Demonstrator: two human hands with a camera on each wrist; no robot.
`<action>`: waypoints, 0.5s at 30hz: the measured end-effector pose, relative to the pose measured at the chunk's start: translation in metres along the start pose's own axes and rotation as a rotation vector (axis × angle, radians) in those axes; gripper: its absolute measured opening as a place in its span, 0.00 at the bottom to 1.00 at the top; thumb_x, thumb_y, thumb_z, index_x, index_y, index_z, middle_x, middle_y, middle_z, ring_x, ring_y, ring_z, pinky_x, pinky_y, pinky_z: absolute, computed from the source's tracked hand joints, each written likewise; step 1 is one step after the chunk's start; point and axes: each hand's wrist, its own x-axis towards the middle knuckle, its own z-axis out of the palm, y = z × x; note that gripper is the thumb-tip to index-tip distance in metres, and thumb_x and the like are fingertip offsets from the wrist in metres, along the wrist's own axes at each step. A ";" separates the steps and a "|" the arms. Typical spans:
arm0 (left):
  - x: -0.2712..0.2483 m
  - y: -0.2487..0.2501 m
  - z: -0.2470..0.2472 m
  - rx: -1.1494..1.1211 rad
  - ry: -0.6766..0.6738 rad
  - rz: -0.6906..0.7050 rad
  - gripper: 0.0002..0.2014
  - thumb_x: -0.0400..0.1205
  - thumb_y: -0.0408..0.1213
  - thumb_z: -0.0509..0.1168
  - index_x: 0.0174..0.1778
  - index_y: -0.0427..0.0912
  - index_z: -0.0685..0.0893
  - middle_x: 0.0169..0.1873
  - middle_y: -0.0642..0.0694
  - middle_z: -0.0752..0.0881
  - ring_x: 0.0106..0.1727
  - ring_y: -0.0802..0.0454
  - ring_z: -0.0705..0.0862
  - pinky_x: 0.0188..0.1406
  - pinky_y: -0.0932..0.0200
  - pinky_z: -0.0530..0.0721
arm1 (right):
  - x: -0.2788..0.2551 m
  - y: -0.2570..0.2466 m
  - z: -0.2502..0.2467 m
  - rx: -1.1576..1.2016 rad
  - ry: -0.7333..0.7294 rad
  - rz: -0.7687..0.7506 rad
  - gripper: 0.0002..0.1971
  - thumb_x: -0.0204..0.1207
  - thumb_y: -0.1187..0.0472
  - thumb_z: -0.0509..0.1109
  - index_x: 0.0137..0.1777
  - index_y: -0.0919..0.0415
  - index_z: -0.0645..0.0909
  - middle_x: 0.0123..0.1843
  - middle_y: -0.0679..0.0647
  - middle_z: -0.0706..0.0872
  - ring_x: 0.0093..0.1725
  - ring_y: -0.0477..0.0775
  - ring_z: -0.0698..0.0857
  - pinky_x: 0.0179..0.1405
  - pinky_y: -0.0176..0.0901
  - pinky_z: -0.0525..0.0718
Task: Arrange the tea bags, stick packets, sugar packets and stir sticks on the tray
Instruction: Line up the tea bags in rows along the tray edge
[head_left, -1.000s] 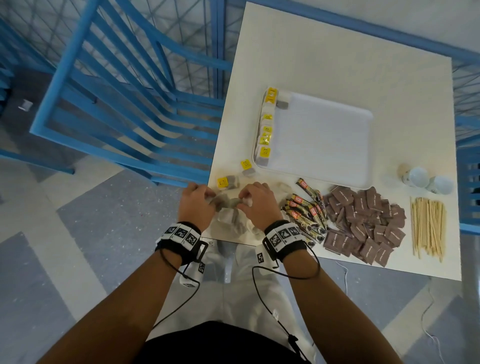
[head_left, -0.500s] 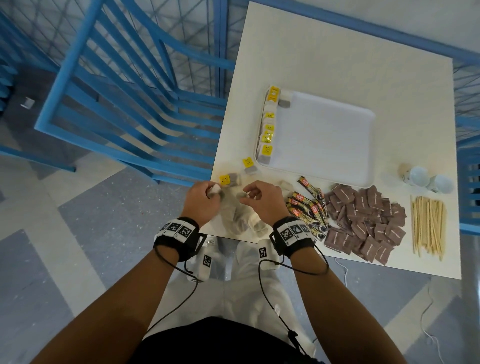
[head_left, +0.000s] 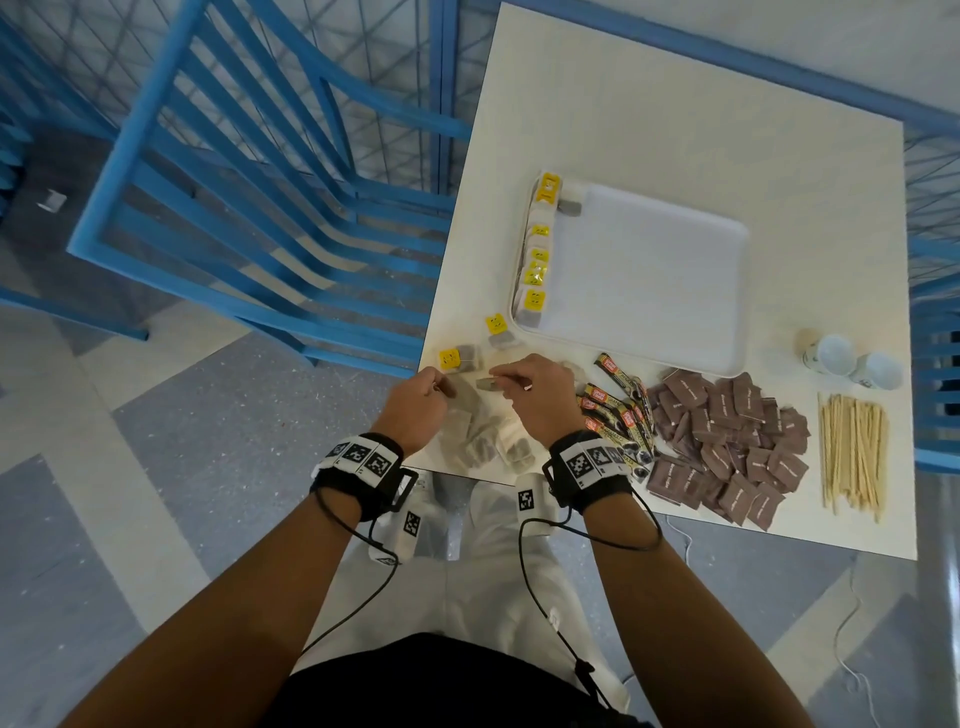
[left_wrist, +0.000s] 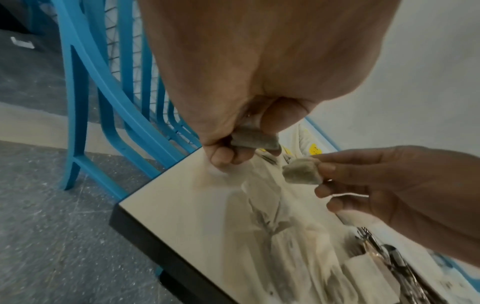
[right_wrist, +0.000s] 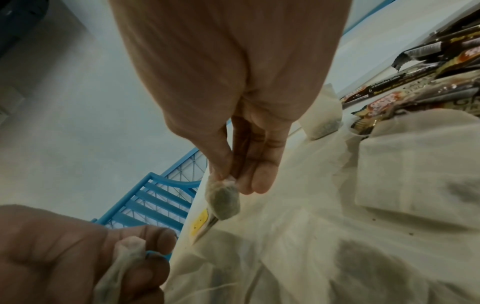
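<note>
Left hand grip pinching one tea bag; right hand grip pinching another tea bag, both above bench pile at tray's 7 o'clock.

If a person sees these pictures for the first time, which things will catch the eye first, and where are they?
First, the two hands at the table's near edge: the left hand and the right hand each pinch a tea bag above a loose heap of tea bags. Next, the white tray in the middle, with yellow-tagged tea bags lined along its left edge. To its right lie brown sugar packets and stir sticks.
</note>
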 end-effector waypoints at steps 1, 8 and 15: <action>-0.001 0.000 0.001 0.035 -0.009 0.008 0.08 0.84 0.26 0.58 0.51 0.40 0.82 0.43 0.46 0.82 0.40 0.51 0.78 0.35 0.60 0.74 | 0.000 0.000 0.000 0.020 0.018 0.004 0.07 0.78 0.66 0.76 0.53 0.60 0.93 0.45 0.56 0.89 0.40 0.55 0.89 0.45 0.42 0.87; 0.004 -0.015 0.005 0.452 -0.016 0.191 0.14 0.80 0.42 0.76 0.57 0.40 0.85 0.55 0.46 0.73 0.53 0.50 0.74 0.61 0.55 0.76 | -0.004 -0.008 -0.007 0.085 0.124 0.041 0.06 0.80 0.62 0.74 0.51 0.54 0.92 0.46 0.45 0.92 0.42 0.42 0.87 0.47 0.25 0.80; 0.011 -0.002 0.006 0.249 0.047 0.182 0.05 0.84 0.37 0.72 0.48 0.43 0.82 0.49 0.45 0.82 0.48 0.45 0.83 0.49 0.53 0.80 | 0.005 -0.009 -0.019 0.161 0.208 0.073 0.06 0.79 0.62 0.74 0.50 0.54 0.92 0.40 0.46 0.91 0.42 0.42 0.87 0.49 0.35 0.84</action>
